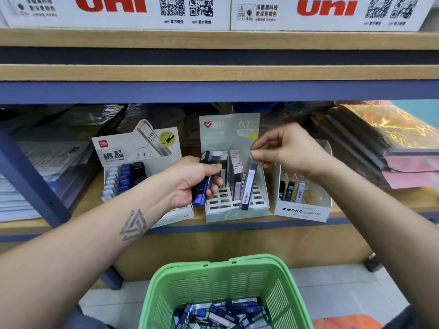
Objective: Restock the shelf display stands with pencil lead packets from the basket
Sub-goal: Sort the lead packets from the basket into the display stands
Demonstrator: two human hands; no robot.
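Note:
My left hand (pixel 193 180) grips a small bunch of dark and blue lead packets (pixel 206 179) in front of the shelf. My right hand (pixel 288 148) pinches the top of one slim grey packet (pixel 248 189), whose lower end stands in the right column of the middle pale green 0.7 display stand (pixel 234 213). That stand holds several upright packets (pixel 235 172) in its back rows. A white display stand (pixel 133 150) with blue and black packets is on the left. A white MONO stand (pixel 303 210) on the right holds three packets. The green basket (pixel 221 279) below contains several packets (pixel 223 314).
Stacked plastic-wrapped paper goods (pixel 47 167) fill the shelf's left side, and dark folders with gold wrap (pixel 384 143) the right. A blue metal upright (pixel 31 179) slants at the left. White uni cartons (pixel 213 10) sit on the shelf above. Tiled floor surrounds the basket.

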